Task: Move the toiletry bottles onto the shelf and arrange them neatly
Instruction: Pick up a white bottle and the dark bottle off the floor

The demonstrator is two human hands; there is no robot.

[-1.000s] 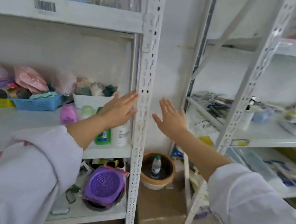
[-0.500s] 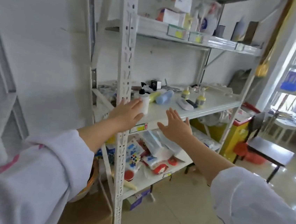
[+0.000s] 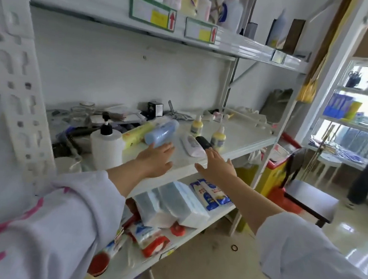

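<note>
View has swung right over the last second: from the left rack with the green and pink bottles, past the gap between the two units, onto the right-hand rack, now seen closer and from above. Both hands came along empty. Left hand (image 3: pixel 157 159) is flat, fingers spread, nothing in its grip, fingertips just short of the blue bottle (image 3: pixel 161 132), which lies on its side on the middle shelf (image 3: pixel 244 143); I can't tell whether they touch it. Right hand (image 3: pixel 217 166) is equally open and empty, over the shelf's front edge, just short of the white tube (image 3: pixel 191 145) and the black object (image 3: pixel 203 142) lying next to it. Other toiletries on that shelf: white pump bottle (image 3: pixel 106 147) upright at left, yellow tube (image 3: pixel 136 134) lying against the blue bottle, and two small yellow bottles (image 3: pixel 218 136) upright further back. So most bottles are already on a shelf but scattered, several on their sides. My read: search phase is over, pick is about to start, nothing lifted yet. Likely first targets are the blue bottle for the left and the white tube for the right; stand them up and line them with the pump bottle. Risk: lying round bottles may roll toward the edge if nudged. Upper shelf (image 3: pixel 238 46) already holds a row of upright bottles.
</note>
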